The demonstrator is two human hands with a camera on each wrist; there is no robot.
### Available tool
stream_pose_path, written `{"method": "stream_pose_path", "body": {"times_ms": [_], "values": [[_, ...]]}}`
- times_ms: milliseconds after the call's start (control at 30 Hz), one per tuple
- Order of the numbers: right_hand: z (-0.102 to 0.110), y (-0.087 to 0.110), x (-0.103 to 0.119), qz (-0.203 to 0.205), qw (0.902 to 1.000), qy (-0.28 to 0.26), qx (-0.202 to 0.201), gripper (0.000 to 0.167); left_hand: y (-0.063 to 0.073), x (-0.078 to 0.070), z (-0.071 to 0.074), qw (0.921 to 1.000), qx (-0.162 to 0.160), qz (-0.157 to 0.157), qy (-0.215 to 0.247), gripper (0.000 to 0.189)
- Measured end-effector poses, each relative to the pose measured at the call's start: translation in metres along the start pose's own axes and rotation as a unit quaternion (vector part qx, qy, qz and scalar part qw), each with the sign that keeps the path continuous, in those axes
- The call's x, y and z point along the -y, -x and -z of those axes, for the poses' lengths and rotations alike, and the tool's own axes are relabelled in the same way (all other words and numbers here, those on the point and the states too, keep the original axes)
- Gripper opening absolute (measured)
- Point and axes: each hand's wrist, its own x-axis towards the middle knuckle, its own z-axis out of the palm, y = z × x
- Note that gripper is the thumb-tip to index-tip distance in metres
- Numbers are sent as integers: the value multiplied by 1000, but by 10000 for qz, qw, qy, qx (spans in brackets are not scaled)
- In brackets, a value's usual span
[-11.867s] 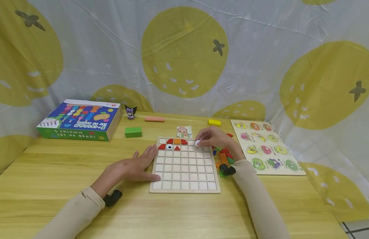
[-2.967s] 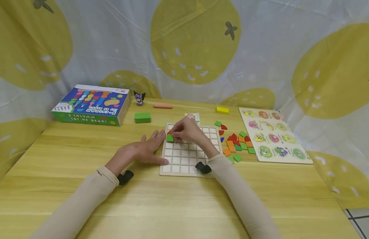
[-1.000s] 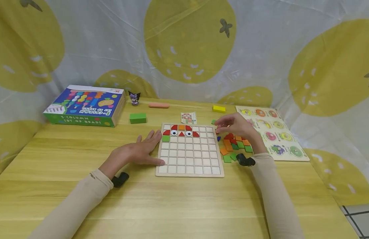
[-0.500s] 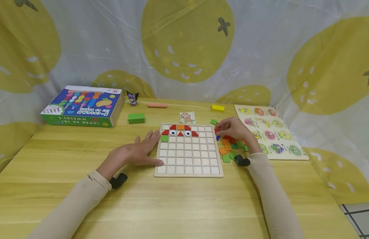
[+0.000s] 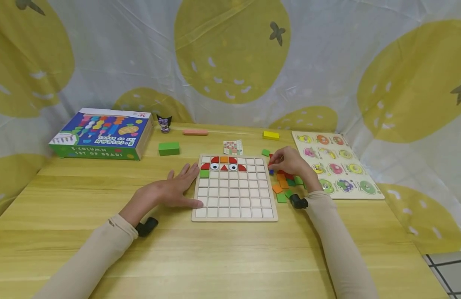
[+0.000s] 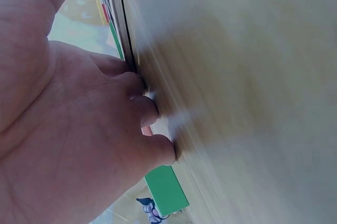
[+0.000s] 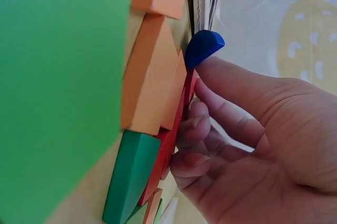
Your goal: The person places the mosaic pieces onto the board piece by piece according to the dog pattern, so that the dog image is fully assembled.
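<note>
My left hand [image 5: 170,191] lies with spread fingers along the left edge of a wooden grid board [image 5: 235,202], its thumb over the lower left corner. The left wrist view shows the palm and fingertips down at the tabletop. Set in the board are red pieces, an orange square [image 5: 224,159], two round eye pieces [image 5: 214,166] and a green square [image 5: 204,173]. Right of the board, my right hand [image 5: 290,162] pinches at a small blue curved piece [image 7: 204,46], thumb and index fingertips together at it. The blue piece stands tilted there, close to red pieces [image 7: 158,174].
Loose orange tiles [image 5: 281,179] and green tiles [image 5: 281,198] lie under and beside the right hand. Farther right is a fruit puzzle board [image 5: 342,160]. Behind stand a pattern card [image 5: 233,147], a yellow block [image 5: 271,135], a green block [image 5: 169,148], a figurine [image 5: 164,123] and a bead-set box [image 5: 99,135].
The second eye piece, another red piece and the green square have joined the board. The right hand has left the board and lowered to the loose pieces. The left hand keeps its place.
</note>
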Motion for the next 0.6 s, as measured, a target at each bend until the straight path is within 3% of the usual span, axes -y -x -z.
{"method": "stream_pose_path", "body": {"times_ms": [267, 433, 600], "values": [[-1, -2, 2, -179, 9997, -97, 97, 15, 4, -1, 2, 9998, 1, -170, 140, 126], [2, -1, 4, 28, 9997, -123, 214, 18, 6, -3, 3, 9995, 1, -202, 240, 127], [5, 3, 5, 250, 9994, -224, -6, 24, 2, 0, 0, 10000, -33, -77, 53, 130]]}}
